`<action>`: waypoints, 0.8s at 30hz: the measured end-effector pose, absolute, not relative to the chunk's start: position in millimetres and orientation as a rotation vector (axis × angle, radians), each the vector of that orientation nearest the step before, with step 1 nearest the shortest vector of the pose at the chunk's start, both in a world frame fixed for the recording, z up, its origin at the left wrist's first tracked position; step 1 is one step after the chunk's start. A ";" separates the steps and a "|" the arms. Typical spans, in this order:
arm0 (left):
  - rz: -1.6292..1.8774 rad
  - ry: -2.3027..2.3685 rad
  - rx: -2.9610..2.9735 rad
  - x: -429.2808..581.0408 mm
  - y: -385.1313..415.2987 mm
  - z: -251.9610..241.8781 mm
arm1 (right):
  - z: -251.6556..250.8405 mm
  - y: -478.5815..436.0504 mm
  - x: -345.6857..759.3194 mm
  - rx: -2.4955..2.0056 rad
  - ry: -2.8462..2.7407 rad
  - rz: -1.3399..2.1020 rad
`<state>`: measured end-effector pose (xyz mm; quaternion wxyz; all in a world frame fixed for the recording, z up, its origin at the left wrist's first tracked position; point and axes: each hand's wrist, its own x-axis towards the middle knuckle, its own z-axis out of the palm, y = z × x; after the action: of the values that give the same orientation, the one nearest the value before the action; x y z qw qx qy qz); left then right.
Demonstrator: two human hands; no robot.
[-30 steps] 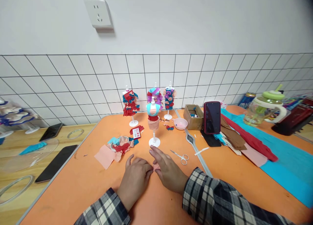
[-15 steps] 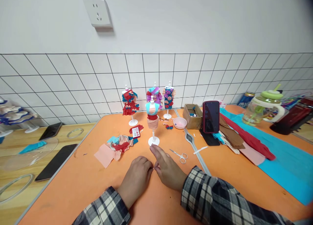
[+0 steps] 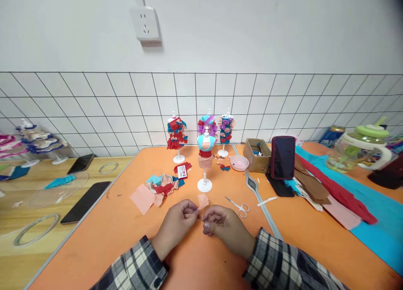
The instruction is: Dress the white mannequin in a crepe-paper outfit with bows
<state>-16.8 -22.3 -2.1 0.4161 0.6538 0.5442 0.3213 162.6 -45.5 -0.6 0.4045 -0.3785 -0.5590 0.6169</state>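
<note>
Scrap pile (image 3: 157, 188) of pink, red and blue paper lies on the orange desk (image 3: 103, 243), left of the front mannequin (image 3: 205, 155) and a bit nearer the camera.

Left hand (image 3: 178, 220) is near-side of the mannequin's base and slightly left of it, wrist on the desk. Its fingers (image 3: 191, 209) are drawn together, thumb and forefinger tips pinched at the lower edge of the pink paper piece (image 3: 203, 201).

Pink paper piece: small, crinkled, standing up off the desk just in front of the mannequin's base, apart from it, between the two hands. Looks like crepe or tissue, so likely near weightless, soft and floppy, not slippery. It probably creases and tears easily. Best held at an edge or corner with a light fingertip pinch, since a hard squeeze would likely crush it.

Right hand (image 3: 225, 226) is near-side of the mannequin and slightly right of it, knuckles up. Its fingers (image 3: 210, 222) are curled in and close together, with the tips just beside the bottom of the piece. Cannot tell whether they actually touch it or only sit next to it. Nothing else is seen in this hand.

Scissors (image 3: 239, 206) lie flat on the desk, right of the mannequin's base and just beyond the right hand, not touched.
</note>
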 end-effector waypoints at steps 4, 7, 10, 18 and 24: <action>0.787 1.330 1.648 -11.9 -28.9 -7.3 | -0.6 -46.3 158.6 -1.034 -1.353 1.608; 0.802 1.376 1.684 -11.9 -30.6 -9.5 | 3.5 -48.6 160.8 -1.091 -1.447 1.612; 0.796 1.392 1.721 -12.3 -31.2 -8.7 | 4.0 -49.9 160.9 -1.109 -1.451 1.616; 0.745 1.296 1.852 -13.3 -36.9 1.4 | -0.3 -48.0 159.6 -1.134 -1.299 1.620; 0.638 1.245 1.966 -11.6 -41.3 16.3 | -2.8 -47.8 165.2 -1.071 -1.325 1.637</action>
<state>-11.6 -41.3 16.3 0.3562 0.7614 0.4821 0.2470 165.2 -47.8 -2.8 0.3797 -0.4194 -0.5189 0.6408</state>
